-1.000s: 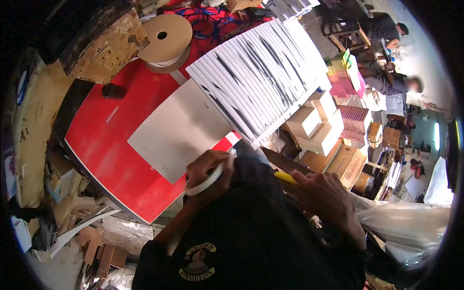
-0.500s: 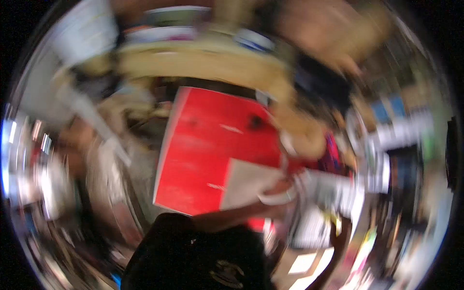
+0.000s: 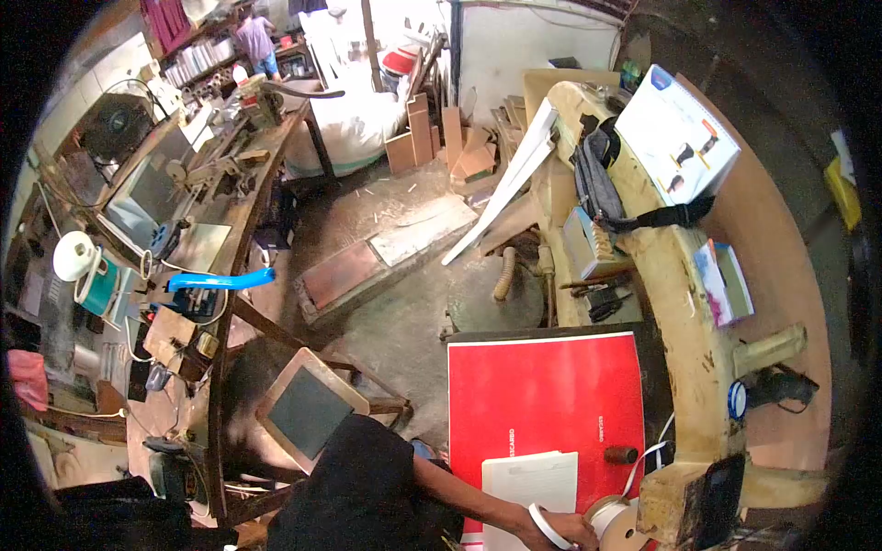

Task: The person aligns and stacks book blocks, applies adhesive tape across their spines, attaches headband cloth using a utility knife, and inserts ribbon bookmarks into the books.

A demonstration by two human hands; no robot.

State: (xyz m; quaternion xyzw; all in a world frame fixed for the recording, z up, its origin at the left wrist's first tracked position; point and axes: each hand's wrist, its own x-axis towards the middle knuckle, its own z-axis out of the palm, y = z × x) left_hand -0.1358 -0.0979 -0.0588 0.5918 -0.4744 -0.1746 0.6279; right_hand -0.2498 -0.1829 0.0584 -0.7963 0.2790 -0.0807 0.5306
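Note:
My left hand (image 3: 576,530) is low in view, at the end of a bare forearm from a black sleeve. Its fingers look curled, and a curved white band (image 3: 548,527) crosses the hand near the wrist. What the fingers hold is hidden. Right beside the hand is a spool (image 3: 617,525) with white ribbon. Pale sheets (image 3: 531,479) lie under the forearm on a red board (image 3: 542,395), with a small dark cylinder (image 3: 620,455) nearby. My right hand is out of view.
A worn yellowish machine frame (image 3: 694,340) curves along the right, carrying a grey bag (image 3: 599,179) and a calendar (image 3: 678,138). At left is a cluttered workbench (image 3: 262,170) beside a stool (image 3: 312,409). A person (image 3: 255,41) stands far back.
The view has swung toward the floor and left workbench. My left hand now appears low, beside the spool. My right hand, earlier holding a yellow-handled tool, and the big paper stack have left view.

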